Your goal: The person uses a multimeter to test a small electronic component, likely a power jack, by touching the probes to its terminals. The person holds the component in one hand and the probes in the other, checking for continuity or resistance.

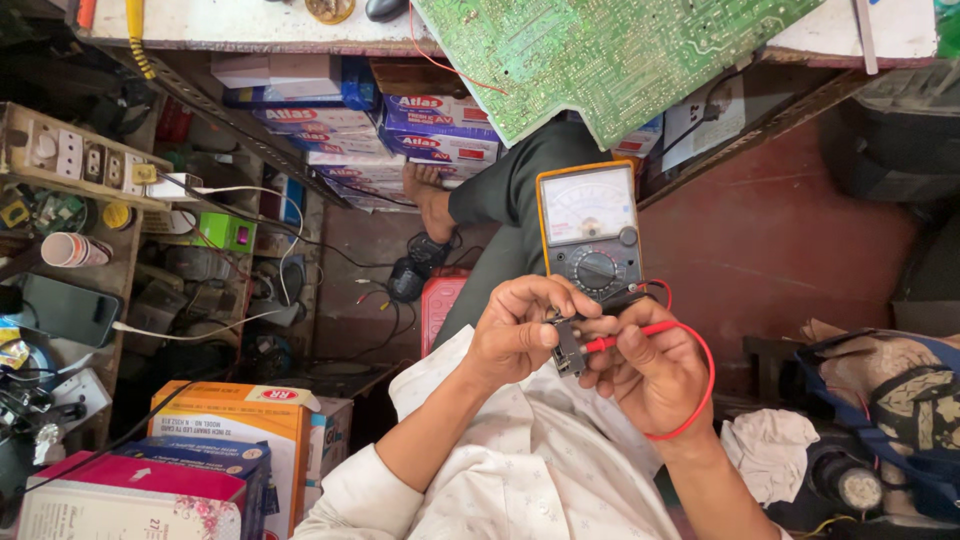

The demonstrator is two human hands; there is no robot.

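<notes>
Low in the middle of the frame, both my hands are closed: my left hand (515,335) pinches a small dark component (567,345), and my right hand (650,375) grips a red probe (625,337) against it, its red lead (700,395) looping round my wrist. Just above sits an orange-edged analog multimeter (590,230). Farther up, a green circuit board (610,55) overhangs the desk (250,25).
</notes>
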